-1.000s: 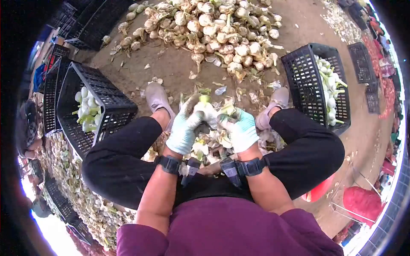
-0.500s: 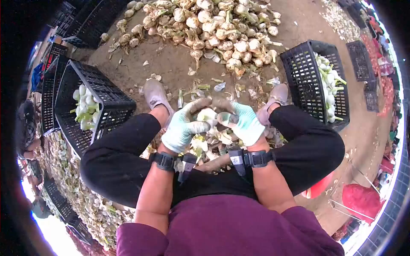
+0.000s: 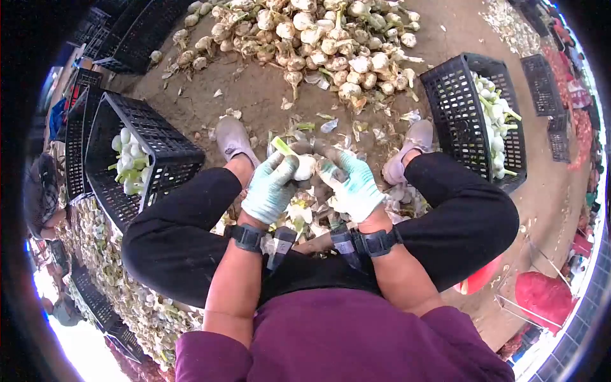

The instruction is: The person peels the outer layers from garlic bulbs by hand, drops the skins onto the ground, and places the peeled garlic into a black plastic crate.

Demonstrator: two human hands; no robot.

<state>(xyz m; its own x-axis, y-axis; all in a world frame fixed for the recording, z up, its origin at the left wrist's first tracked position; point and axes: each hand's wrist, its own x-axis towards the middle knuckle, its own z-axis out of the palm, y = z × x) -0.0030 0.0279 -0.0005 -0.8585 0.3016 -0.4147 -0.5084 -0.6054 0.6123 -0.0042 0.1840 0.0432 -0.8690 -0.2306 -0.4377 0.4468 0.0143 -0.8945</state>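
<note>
Between my gloved hands is a whitish bulb (image 3: 305, 167) with a pale green stem pointing up and to the left. My left hand (image 3: 273, 184) wraps its fingers around the bulb's left side and stem base. Against the bulb's right side, my right hand (image 3: 349, 184) has its fingers curled and touching it. Both gloves are light green with dirt-darkened fingers. Below the hands, loose peels (image 3: 305, 213) litter the ground between my legs. Beyond my feet lies a large heap of unpeeled bulbs (image 3: 318, 44).
Black crates with white bulbs stand at left (image 3: 159, 137) and right (image 3: 455, 105). More crates (image 3: 137, 38) are at upper left. A person (image 3: 44, 191) is at the far left beside a long strip of peels (image 3: 121, 267). A red sack (image 3: 543, 299) lies lower right.
The bulb has been turned, so its green stem now shows at upper left. My right hand has shifted slightly left, and the view has moved a little.
</note>
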